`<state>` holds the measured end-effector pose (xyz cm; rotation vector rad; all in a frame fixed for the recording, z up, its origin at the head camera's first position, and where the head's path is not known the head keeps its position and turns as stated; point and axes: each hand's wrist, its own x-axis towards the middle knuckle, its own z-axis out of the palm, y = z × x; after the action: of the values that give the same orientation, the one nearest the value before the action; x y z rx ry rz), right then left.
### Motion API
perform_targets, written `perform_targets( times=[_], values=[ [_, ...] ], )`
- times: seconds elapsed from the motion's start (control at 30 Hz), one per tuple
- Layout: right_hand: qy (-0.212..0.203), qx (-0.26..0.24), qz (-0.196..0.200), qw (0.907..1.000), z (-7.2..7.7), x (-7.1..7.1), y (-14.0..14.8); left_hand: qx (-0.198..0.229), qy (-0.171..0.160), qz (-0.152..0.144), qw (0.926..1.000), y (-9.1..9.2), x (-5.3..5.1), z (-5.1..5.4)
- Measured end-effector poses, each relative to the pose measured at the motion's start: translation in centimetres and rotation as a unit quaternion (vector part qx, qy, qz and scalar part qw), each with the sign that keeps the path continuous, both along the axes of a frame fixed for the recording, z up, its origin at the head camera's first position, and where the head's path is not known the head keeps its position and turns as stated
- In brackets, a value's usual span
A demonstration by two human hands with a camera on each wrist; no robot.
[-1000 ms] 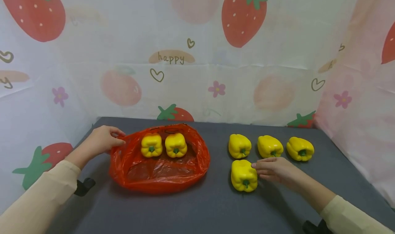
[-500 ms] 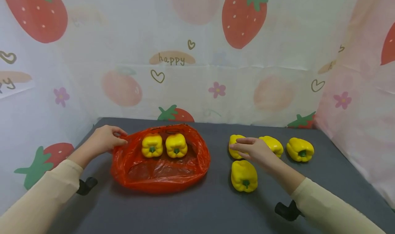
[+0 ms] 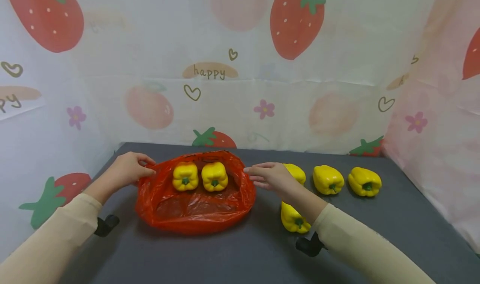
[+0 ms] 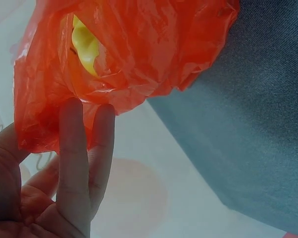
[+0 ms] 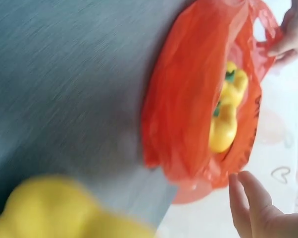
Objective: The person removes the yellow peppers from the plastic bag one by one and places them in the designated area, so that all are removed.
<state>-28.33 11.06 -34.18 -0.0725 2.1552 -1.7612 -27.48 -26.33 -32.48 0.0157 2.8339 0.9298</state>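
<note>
A red plastic bag point(image 3: 195, 223) lies with its mouth spread wide on the dark table. Inside it, side by side, sit two yellow bell peppers, the left one point(image 3: 185, 177) and the right one point(image 3: 214, 177), green stems facing me. My left hand point(image 3: 129, 168) pinches the bag's left edge between thumb and fingers. At the bag's right rim is my right hand point(image 3: 273, 178), its fingers extended and nothing held; whether the fingertips touch the plastic, I cannot tell. Under and behind the right forearm, a front bell pepper point(image 3: 294, 219) and a back one point(image 3: 297, 173) are partly hidden.
Two more yellow bell peppers, one point(image 3: 328, 180) and another point(image 3: 365, 181), stand along the back right of the table point(image 3: 210, 259). Behind the table hangs a pale curtain point(image 3: 225, 38) printed with strawberries, with similar cloth at both sides.
My right hand has moved left, from beside the front bell pepper, over the back one, to the bag's right rim. The left hand stays on the bag's edge.
</note>
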Motion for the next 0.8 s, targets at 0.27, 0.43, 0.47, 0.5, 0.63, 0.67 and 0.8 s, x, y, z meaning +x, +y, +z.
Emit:
perform_targets(
  times=[0.27, 0.43, 0.47, 0.5, 0.63, 0.67, 0.8],
  values=[
    [-0.042, -0.015, 0.008, 0.9990, -0.2, -0.5, -3.4, -0.001, 0.001, -0.003, 1.0000, 0.2, -0.1, -0.2],
    [-0.083, -0.049, 0.001, 0.9953, -0.4, -1.0, -4.9, 0.000, 0.000, -0.005, 1.0000, 0.2, -0.1, -0.3],
    [-0.091, -0.050, -0.001, 0.9946, -0.5, -1.1, -5.2, 0.000, 0.000, -0.006, 1.0000, 0.1, -0.1, -0.3],
    [-0.098, -0.052, -0.002, 0.9938, -0.6, -1.2, -5.4, 0.000, 0.000, -0.007, 1.0000, 0.1, -0.1, -0.3],
    [-0.121, -0.038, -0.013, 0.9918, -0.8, -1.5, -6.3, 0.000, 0.000, -0.008, 1.0000, 0.1, 0.0, -0.2],
    [-0.126, -0.033, -0.016, 0.9914, -0.9, -1.5, -6.4, 0.000, 0.000, -0.008, 1.0000, 0.1, 0.0, -0.2],
    [-0.136, -0.031, -0.028, 0.9899, -1.3, -1.8, -7.0, 0.000, 0.001, -0.007, 1.0000, -0.1, 0.0, -0.3]
  ],
)
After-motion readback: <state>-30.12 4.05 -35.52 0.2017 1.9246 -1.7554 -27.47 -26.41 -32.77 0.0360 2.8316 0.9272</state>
